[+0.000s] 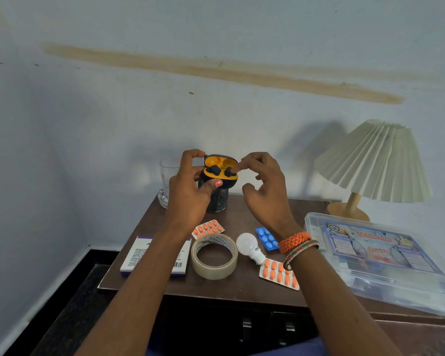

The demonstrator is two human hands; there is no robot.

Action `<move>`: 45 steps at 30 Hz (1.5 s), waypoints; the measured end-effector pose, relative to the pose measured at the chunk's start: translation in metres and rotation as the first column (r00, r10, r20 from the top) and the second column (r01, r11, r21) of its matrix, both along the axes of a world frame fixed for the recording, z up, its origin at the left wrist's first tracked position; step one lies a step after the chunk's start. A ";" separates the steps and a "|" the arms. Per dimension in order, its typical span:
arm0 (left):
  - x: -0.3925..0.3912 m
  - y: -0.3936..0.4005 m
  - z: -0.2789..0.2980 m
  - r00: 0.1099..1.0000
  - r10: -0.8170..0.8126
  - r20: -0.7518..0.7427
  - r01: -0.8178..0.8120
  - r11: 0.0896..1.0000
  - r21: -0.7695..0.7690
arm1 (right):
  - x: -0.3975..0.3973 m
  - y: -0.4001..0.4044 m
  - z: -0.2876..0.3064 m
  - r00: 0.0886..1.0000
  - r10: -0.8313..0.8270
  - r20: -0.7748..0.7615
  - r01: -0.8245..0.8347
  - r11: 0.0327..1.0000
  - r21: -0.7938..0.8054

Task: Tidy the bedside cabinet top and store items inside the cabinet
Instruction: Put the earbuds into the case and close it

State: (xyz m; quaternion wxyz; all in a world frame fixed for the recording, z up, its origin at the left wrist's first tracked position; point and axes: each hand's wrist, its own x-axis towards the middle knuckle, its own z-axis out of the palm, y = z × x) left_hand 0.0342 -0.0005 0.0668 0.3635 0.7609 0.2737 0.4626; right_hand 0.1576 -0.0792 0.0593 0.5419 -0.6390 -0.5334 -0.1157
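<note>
My left hand (190, 186) holds an earbud case (220, 170), black outside and yellow inside, with its lid up, above the brown cabinet top (242, 217). Two dark earbuds sit in it. My right hand (263, 183) has its fingers spread, the forefinger tip touching the right earbud. On the cabinet top lie a roll of tape (214, 256), a white bulb (249, 246), a white and purple box (154, 256), two orange pill strips (208, 227) (279, 273) and a blue pill strip (267, 238).
A glass mug (166, 181) and a black mesh holder (217, 199) stand at the back left. A pleated lamp (375, 163) is at the back right. A clear first aid box (380, 258) overhangs the right side. Cabinet door handles (267, 327) show below the front edge.
</note>
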 end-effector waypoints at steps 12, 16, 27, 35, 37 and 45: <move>-0.002 -0.004 0.002 0.997 -0.076 -0.007 0.076 0.996 -0.048 | 0.002 -0.002 0.008 0.838 0.220 -0.499 -0.235 0.971 0.033; -0.002 -0.003 0.003 0.993 -0.119 0.001 0.119 0.991 -0.055 | 0.006 -0.002 0.010 0.744 0.217 -0.632 -0.240 0.969 0.050; -0.004 0.000 0.002 0.981 -0.189 0.036 0.191 0.979 -0.077 | 0.012 -0.004 0.009 0.724 0.368 -0.583 -0.364 0.922 0.131; -0.003 0.004 0.000 0.971 -0.169 0.170 0.202 0.959 -0.197 | 0.006 -0.008 0.011 0.904 0.277 -0.325 -0.289 0.957 0.013; -0.005 0.005 0.002 0.962 -0.145 0.229 0.197 0.955 -0.223 | 0.002 -0.007 0.006 0.971 0.194 -0.138 -0.209 0.972 -0.104; -0.004 0.008 -0.001 0.956 -0.177 0.236 0.245 0.922 -0.300 | 0.003 0.000 -0.005 0.967 0.079 0.242 -0.040 0.986 -0.159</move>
